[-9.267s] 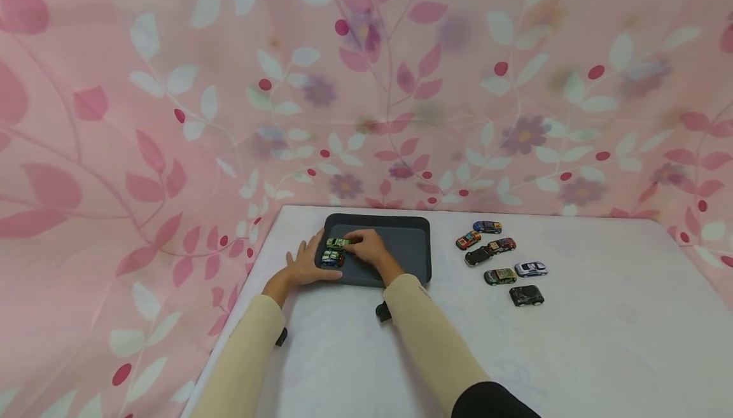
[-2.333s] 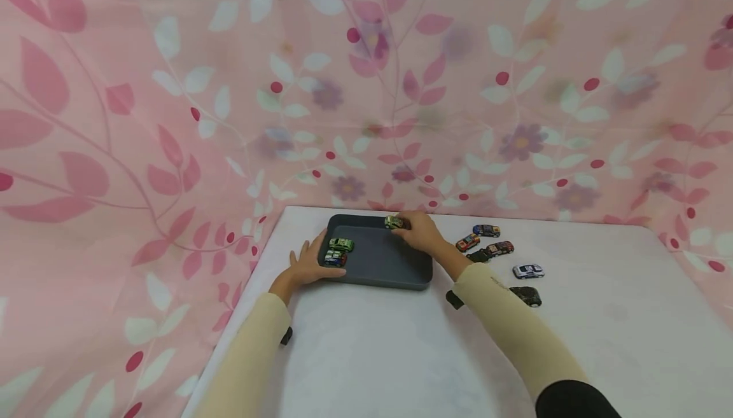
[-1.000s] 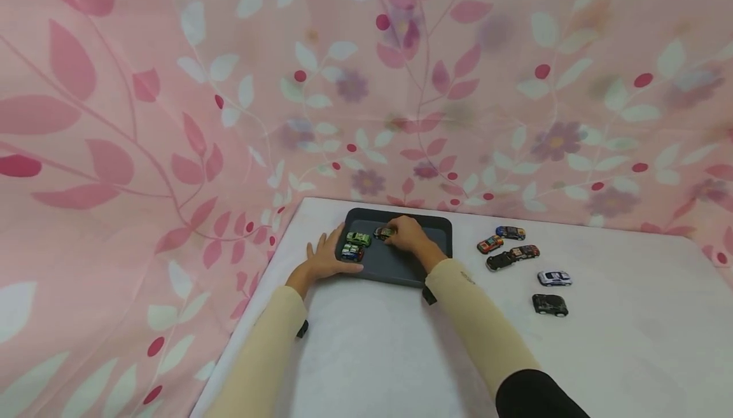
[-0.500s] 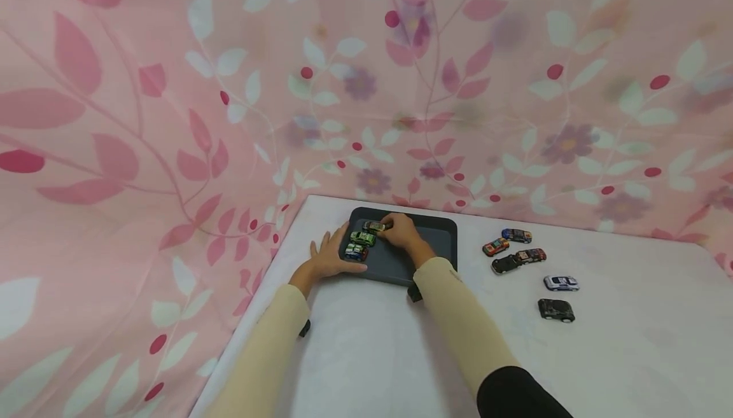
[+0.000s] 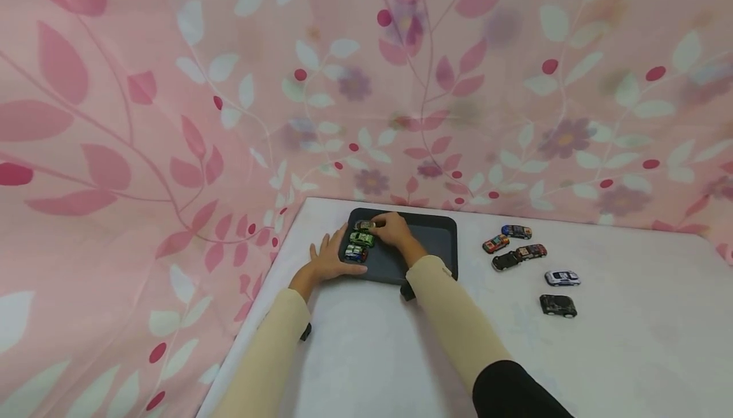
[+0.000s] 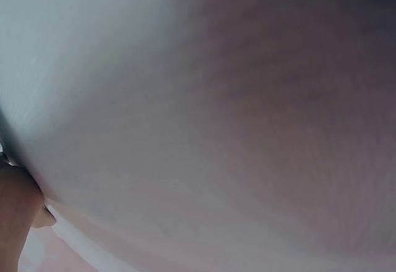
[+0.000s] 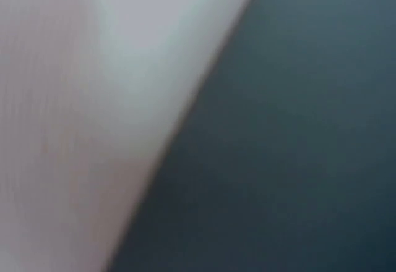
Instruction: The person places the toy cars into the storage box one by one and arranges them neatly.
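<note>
In the head view my left hand [image 5: 329, 262] rests with fingers spread along the left edge of a dark grey tray [image 5: 435, 240], its thumb reaching past the front left corner. With its fingertips my right hand [image 5: 394, 229] pinches the right end of a small dark green, camouflage-like toy car [image 5: 364, 224] in the tray's back left corner. Just in front of that one sits a bright green toy car [image 5: 362, 239], and nearer the front a blue, white and green toy car [image 5: 356, 253]. The left wrist view catches a bit of the left hand [image 6: 18, 204].
To the right of the tray, several toy cars lie loose on the white-covered table [image 5: 630, 341], among them a blue one [image 5: 516, 232], an orange one [image 5: 495, 243], a white one [image 5: 562, 278] and a black one [image 5: 558, 305]. A pink floral cloth [image 5: 321, 119] hangs behind.
My right hand took the camouflage-like car from the loose group, carried it over the tray's back right, then leftward to the back left corner. My left hand stays at the tray's left edge.
</note>
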`<state>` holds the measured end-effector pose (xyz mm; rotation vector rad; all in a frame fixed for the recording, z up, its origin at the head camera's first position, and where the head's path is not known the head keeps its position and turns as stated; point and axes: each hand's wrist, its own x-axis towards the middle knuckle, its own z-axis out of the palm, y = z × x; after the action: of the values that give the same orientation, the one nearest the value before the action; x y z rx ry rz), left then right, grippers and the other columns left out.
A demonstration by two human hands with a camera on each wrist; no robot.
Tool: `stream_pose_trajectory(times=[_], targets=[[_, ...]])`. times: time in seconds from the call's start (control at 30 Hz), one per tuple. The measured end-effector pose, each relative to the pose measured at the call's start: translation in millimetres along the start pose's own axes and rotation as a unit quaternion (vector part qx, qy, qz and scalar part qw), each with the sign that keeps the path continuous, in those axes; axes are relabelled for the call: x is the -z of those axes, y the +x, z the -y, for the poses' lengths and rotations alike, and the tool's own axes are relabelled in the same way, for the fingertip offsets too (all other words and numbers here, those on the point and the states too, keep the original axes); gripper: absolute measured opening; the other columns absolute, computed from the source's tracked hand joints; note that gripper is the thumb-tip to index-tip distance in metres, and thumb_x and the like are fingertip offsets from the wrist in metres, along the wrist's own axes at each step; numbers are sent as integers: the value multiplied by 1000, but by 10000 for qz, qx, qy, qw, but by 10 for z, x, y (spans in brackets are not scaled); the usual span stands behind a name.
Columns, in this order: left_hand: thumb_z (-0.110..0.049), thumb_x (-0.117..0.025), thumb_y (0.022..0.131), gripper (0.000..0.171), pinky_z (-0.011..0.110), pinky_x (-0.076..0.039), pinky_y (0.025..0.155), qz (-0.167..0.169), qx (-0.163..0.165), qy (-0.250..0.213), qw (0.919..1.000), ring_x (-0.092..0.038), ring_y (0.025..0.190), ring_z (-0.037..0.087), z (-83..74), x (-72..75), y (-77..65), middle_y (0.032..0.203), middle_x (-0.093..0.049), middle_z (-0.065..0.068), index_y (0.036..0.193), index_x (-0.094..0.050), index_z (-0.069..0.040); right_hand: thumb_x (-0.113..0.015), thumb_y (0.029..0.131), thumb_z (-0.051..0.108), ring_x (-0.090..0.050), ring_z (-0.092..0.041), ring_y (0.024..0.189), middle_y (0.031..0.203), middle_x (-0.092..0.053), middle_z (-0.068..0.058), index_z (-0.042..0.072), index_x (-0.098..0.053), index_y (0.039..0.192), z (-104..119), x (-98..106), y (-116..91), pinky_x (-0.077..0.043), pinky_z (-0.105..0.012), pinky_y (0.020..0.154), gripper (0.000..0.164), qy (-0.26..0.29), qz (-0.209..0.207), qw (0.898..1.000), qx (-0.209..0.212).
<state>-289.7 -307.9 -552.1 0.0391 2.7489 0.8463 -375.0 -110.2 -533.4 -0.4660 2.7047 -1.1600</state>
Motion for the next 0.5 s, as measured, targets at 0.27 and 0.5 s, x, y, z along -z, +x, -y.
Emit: stream_pose_trajectory(times=[0.27,0.5], targets=[[-78,-73,62,128,67,13,115,8,42,-118,9999,5,154,34,-22,19,-14,168,-10,2,157,5,-42,-69,93,27,-65,-27,110,120,-70,-9,13,-71,122,36,-15,-1,-53,-43,93,32,23,-109,9996,-243],[-82,-71,62,129,67,13,115,-144,-81,-77,9998,3,154,36,-6,-11,-22,167,-12,4,158,3,-40,-69,93,28,-65,-26,113,122,-70,-8,13,-71,123,44,-47,-6,-52,-43,96,33,-159,-165,9994,-269]])
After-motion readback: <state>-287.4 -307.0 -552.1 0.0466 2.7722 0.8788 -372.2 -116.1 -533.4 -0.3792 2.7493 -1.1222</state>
